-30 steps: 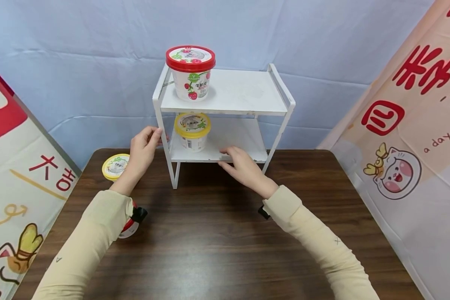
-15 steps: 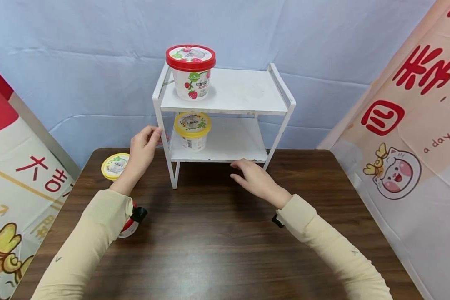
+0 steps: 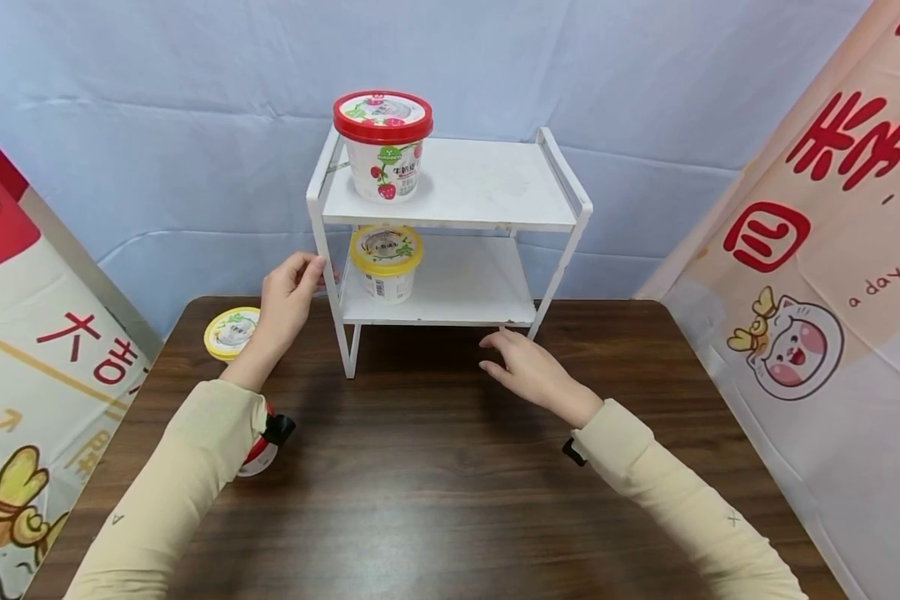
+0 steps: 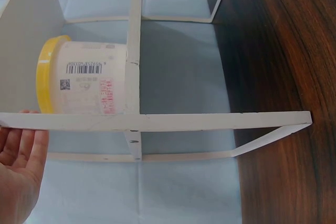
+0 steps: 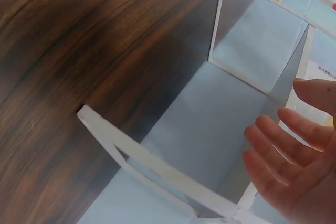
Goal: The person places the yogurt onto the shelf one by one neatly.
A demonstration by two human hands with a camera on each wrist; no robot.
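A white two-tier rack (image 3: 487,179) stands at the back of the table. On its top tier sits an upright ice cream tub with a red lid (image 3: 384,167). The lower tier carries a yellow-lidded tub (image 3: 390,287) at its left end; its barcode side shows in the left wrist view. My left hand (image 3: 288,296) holds the rack's left front post, with the fingers (image 4: 23,148) partly behind it. In front of the lower tier, near the right front leg, my right hand (image 3: 532,367) hangs with loosely bent fingers and holds nothing.
Another yellow-lidded tub (image 3: 228,333) stands on the dark wood table (image 3: 435,500), left of the rack and partly behind my left forearm. Closer in, a red-lidded tub (image 3: 258,458) is mostly hidden by the left sleeve. Printed cloths hang at both sides.
My right hand has moved away from the lower tier's front edge, toward the right and nearer to me. The left hand, the rack and the tubs have stayed put.
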